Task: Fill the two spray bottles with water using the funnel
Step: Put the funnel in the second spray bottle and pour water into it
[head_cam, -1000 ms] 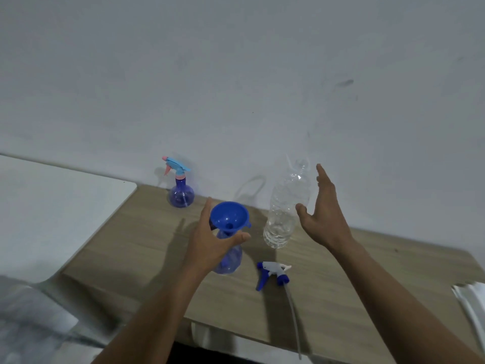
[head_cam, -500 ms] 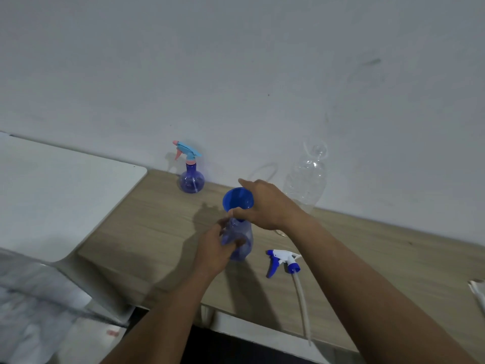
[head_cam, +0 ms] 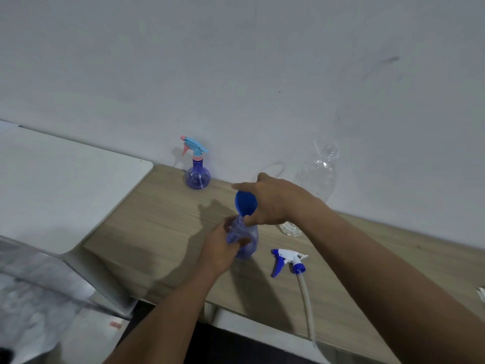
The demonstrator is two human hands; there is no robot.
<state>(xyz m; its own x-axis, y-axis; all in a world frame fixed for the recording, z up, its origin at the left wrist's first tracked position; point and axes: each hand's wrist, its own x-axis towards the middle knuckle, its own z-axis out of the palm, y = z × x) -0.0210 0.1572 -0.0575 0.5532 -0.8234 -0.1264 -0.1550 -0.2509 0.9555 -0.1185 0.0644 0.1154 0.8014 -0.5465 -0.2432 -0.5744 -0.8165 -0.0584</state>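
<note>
Matte white wall fills the top half. Below it is a light wood-grain table, with a smooth white round-cornered surface butting it at 9 o'clock. Clock positions are taken from the open spray bottle, which is mid-table, upright, translucent blue-violet plastic with a crinkly look. Clear ribbed plastic water bottle stands at 1 o'clock against the wall, its lower part hidden behind the right wrist. Left hand comes in from 7 o'clock, fingers and thumb wrapped round the open bottle's upper body. Right hand comes in from 4 o'clock, curled over the funnel rim and gripping it, one finger sticking out straight. Second spray bottle is at 11 o'clock by the wall: round violet flask, cyan trigger head on, pink nozzle. Loose trigger head, white and blue, lies on its side at 4 o'clock, its pale dip tube trailing toward 5. Funnel is glossy blue plastic, tilted, spout down at the open bottle's neck; can't tell if it's seated.
</note>
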